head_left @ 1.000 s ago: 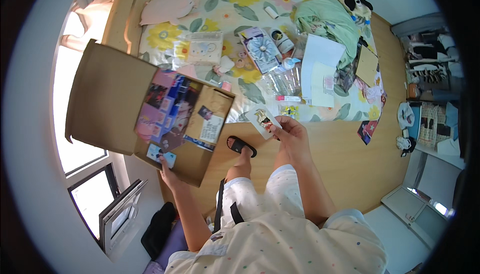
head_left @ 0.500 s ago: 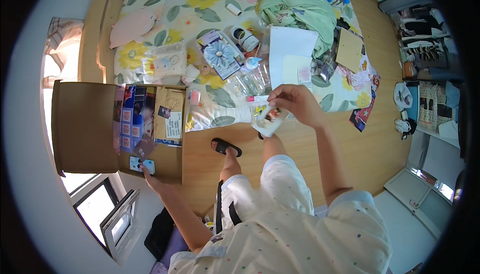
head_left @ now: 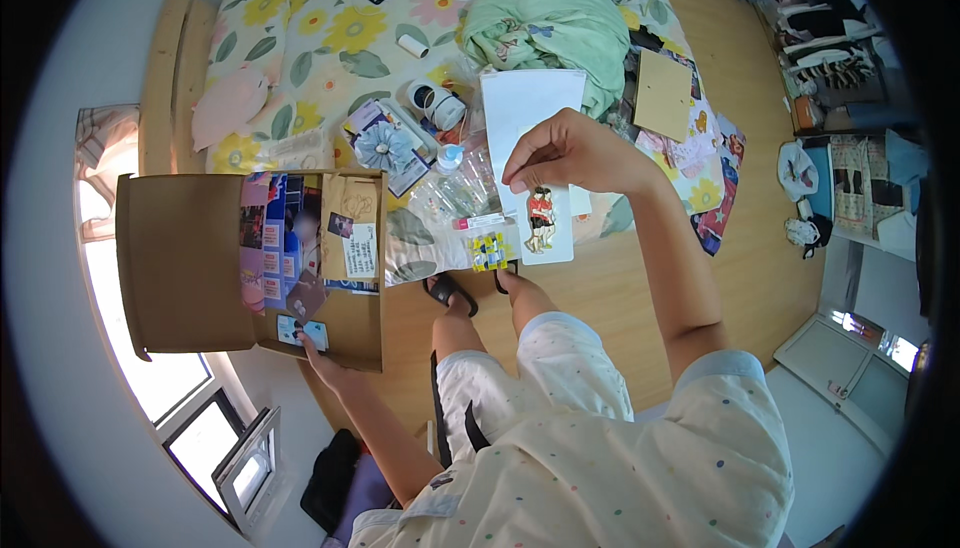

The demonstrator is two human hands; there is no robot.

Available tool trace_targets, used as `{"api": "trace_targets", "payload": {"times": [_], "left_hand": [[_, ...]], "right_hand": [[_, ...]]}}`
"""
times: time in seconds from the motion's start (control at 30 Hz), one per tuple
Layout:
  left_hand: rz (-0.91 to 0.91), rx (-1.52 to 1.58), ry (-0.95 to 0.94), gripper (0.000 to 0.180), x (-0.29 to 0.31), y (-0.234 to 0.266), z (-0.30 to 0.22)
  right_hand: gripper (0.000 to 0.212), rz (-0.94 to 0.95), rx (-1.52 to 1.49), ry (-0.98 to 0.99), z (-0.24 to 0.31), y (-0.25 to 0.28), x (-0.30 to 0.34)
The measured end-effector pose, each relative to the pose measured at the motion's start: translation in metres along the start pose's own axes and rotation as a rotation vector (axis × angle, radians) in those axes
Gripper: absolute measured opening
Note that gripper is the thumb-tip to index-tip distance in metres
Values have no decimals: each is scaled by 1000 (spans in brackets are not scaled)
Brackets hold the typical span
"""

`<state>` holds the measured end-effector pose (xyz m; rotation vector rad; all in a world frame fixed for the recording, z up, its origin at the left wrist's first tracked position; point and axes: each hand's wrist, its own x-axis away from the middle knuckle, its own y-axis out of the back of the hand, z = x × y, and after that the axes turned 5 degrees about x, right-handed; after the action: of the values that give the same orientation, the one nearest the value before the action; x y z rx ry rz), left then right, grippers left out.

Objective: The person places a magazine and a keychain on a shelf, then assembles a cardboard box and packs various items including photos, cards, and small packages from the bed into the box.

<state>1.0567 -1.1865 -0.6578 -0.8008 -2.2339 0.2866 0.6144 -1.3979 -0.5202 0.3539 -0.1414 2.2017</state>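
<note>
My right hand (head_left: 575,156) pinches the top edge of a white rounded card (head_left: 558,238) between thumb and fingers. Two figures in red tops show on the card, which hangs with its picture toward me. At the left, my left hand (head_left: 328,368) grips the near edge of an open cardboard box (head_left: 350,346), thumb inside the wall and the other fingers hidden below. Beside that thumb lies a small light-blue card (head_left: 302,332). Printed cards (head_left: 285,238) and a brown paper envelope (head_left: 347,198) fill the far part of the box.
On the flowered bed (head_left: 385,23) lie a blue scrunchie (head_left: 386,145) on a package, clear plastic bottles (head_left: 450,188), a white camera-like device (head_left: 436,103), white sheets (head_left: 515,98), and a green blanket (head_left: 550,33). A tan board (head_left: 662,96) rests at the right edge.
The white card has swung from a tilted, blurred pose to hanging straight with its picture showing. The box has shifted right relative to the bed, with my left hand still on it.
</note>
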Motion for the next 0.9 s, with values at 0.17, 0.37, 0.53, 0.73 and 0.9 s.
{"api": "trace_targets", "payload": {"times": [0.17,0.37,0.53,0.73,0.9], "left_hand": [[-11,43,53,54,-10,-14,-5],[35,14,125,57,-38,-16,-22],[36,-38,103,60,-62,-12,-34],[-107,-71,53,56,-92,15,-52],[-169,-97,6,58,-103,46,-55]], "right_hand": [[14,-45,-41,-37,-2,8,3],[14,-109,-76,-112,-9,7,-3],[13,-195,-46,-128,-16,1,-11],[13,-657,414,-385,-84,-5,25],[13,-884,533,-565,-205,-32,65]]}}
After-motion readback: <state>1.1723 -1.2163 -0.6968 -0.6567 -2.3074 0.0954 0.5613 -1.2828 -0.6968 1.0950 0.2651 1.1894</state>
